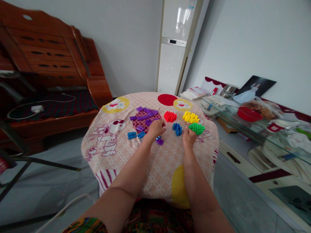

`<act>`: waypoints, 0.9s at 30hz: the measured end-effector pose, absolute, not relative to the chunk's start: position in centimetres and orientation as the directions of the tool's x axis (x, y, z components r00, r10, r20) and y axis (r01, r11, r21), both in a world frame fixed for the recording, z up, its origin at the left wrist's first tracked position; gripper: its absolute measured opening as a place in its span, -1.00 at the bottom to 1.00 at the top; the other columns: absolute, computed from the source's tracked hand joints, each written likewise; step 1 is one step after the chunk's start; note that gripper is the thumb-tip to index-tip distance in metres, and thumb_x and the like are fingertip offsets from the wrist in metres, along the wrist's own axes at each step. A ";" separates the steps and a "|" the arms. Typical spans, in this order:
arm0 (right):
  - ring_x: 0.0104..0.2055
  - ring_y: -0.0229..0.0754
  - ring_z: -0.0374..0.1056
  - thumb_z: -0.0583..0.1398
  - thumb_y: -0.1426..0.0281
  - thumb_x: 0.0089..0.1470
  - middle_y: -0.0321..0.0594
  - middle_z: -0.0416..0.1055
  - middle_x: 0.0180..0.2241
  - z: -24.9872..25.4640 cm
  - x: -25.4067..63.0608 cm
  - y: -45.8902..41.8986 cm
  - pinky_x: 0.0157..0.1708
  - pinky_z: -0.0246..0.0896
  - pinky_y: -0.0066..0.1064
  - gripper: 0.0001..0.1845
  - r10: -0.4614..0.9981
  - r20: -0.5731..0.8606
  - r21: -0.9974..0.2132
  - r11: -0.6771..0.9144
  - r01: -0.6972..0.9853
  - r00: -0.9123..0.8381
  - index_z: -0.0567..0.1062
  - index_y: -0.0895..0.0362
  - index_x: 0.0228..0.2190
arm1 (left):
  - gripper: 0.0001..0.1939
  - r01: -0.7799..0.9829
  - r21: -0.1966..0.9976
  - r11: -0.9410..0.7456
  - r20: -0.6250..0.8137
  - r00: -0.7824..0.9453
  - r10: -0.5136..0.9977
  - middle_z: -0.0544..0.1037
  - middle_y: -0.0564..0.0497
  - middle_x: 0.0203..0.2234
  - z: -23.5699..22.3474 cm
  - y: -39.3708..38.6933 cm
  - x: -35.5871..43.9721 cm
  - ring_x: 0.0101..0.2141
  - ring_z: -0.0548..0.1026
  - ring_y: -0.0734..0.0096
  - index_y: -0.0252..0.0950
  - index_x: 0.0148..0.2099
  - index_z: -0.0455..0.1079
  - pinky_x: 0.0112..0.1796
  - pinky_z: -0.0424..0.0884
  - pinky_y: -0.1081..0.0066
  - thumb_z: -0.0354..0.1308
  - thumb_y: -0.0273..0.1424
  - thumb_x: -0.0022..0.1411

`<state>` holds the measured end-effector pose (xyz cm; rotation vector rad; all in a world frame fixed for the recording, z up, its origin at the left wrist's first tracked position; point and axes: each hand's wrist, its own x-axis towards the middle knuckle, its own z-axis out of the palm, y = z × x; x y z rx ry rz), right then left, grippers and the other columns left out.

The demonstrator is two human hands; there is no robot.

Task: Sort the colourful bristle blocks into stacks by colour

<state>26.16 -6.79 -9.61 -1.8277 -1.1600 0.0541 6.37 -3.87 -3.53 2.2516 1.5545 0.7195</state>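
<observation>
My left hand (pixel 156 128) is over the middle of the cloth-covered table, its fingers curled; whatever they may hold is too small to make out. Small purple plastic pieces (pixel 143 118), possibly clips, lie scattered beyond and left of it. Blue pieces (pixel 132 135) lie to its left, and a purple piece (pixel 159 141) is just below it. My right hand (pixel 189 138) rests closed between a blue cluster (pixel 178 129) and a green cluster (pixel 196 128), its fingertips partly hidden. Farther back stand a red cluster (pixel 170 116) and a yellow cluster (pixel 190 117).
A pink patterned cloth (pixel 157 168) covers the table. At left stands a wooden bench (pixel 48 58) with a white cable on its seat. To the right, a glass-topped cabinet (pixel 257 129) carries papers, a red bowl (pixel 249 114) and bags. A tall white appliance (pixel 172 58) stands behind.
</observation>
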 end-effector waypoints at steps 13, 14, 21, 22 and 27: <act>-0.38 -0.10 0.36 -0.05 0.23 0.23 -0.02 0.52 -0.50 -8.8 25.9 -7.1 -0.34 0.08 -0.37 -0.46 0.748 0.373 -0.696 -0.167 0.699 0.550 0.60 0.21 -0.49 | -0.79 0.924 0.259 -0.283 -0.213 0.340 0.916 0.56 0.03 -0.48 -2.0 -3.4 -3.7 -0.35 0.47 0.30 -0.28 -0.34 0.55 -0.27 0.33 0.39 0.31 -0.54 -0.15; -0.38 -0.10 0.36 -0.05 0.22 0.23 -0.03 0.52 -0.51 -8.7 25.9 -7.2 -0.34 0.08 -0.37 -0.45 0.749 0.370 -0.701 -0.164 0.694 0.550 0.60 0.21 -0.49 | -0.77 0.925 0.239 -0.294 -0.216 0.346 0.913 0.57 0.01 -0.46 -2.1 -3.3 -3.3 -0.33 0.48 0.28 -0.29 -0.32 0.55 -0.26 0.34 0.37 0.29 -0.54 -0.14; -0.43 -0.12 0.33 -0.06 0.19 0.22 -0.07 0.48 -0.57 -8.7 25.8 -7.2 -0.36 0.07 -0.38 -0.43 0.739 0.371 -0.730 -0.143 0.669 0.562 0.59 0.20 -0.52 | -0.74 0.920 0.302 -0.248 -0.015 0.265 0.964 0.60 -0.11 -0.29 -1.9 -3.8 0.1 -0.27 0.51 0.20 -0.32 -0.22 0.55 -0.26 0.37 0.34 0.17 -0.54 -0.01; -0.43 -0.12 0.33 -0.06 0.19 0.22 -0.07 0.48 -0.57 -8.8 25.9 -7.2 -0.36 0.08 -0.38 -0.43 0.738 0.375 -0.728 -0.140 0.671 0.561 0.59 0.20 -0.53 | -0.74 0.911 0.328 -0.251 0.026 0.257 0.966 0.60 -0.10 -0.30 -1.9 -3.9 0.8 -0.29 0.51 0.23 -0.33 -0.21 0.55 -0.26 0.37 0.36 0.16 -0.55 0.01; -0.42 -0.11 0.34 -0.07 0.18 0.22 -0.07 0.48 -0.57 -9.1 26.0 -7.0 -0.33 0.11 -0.37 -0.43 0.734 0.392 -0.716 -0.134 0.685 0.554 0.58 0.19 -0.53 | -0.81 0.756 0.564 -0.333 0.209 0.259 0.943 0.60 -0.01 -0.38 -2.7 -3.9 5.6 -0.35 0.51 0.40 -0.35 -0.23 0.53 -0.31 0.36 0.48 0.16 -0.53 0.08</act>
